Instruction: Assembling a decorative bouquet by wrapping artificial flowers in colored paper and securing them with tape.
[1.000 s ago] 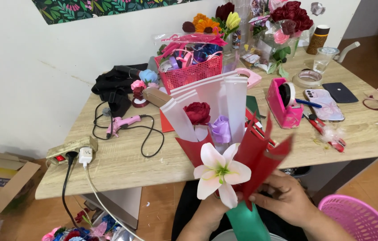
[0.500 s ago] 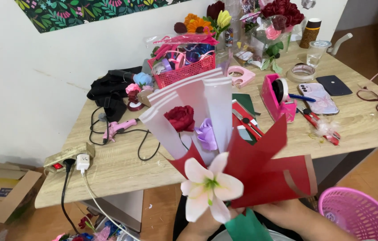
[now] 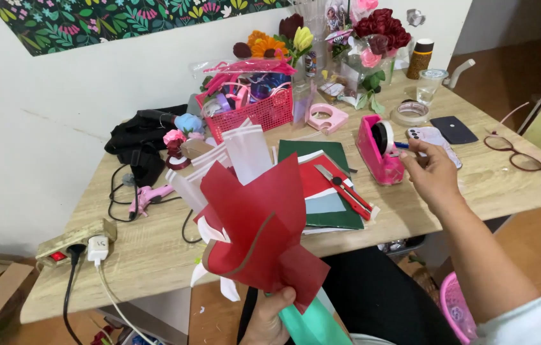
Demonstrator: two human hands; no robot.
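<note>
My left hand [image 3: 270, 316] grips the base of a paper bouquet [image 3: 254, 223], held upright at the bottom centre. Red wrapping sheets face me, white and translucent sheets stand behind them, and a green wrap shows below the hand. White lily petals peek out low on the left; the flowers inside are hidden. My right hand [image 3: 433, 174] reaches over the table with fingers loosely curled, holding nothing, right beside the pink tape dispenser [image 3: 379, 150].
A pink basket [image 3: 251, 108] of ribbons, artificial flowers [image 3: 379, 29], a tape roll [image 3: 409, 113], phones [image 3: 437, 142], glasses [image 3: 517, 153], a red cutter [image 3: 344, 185] on stacked green and red paper, a pink glue gun [image 3: 149, 195] and a power strip [image 3: 75, 239] crowd the wooden table [image 3: 155, 255].
The bouquet has turned so the red wrapping faces me and the lily is mostly hidden. My right hand has left the bouquet and reached out to the tape dispenser.
</note>
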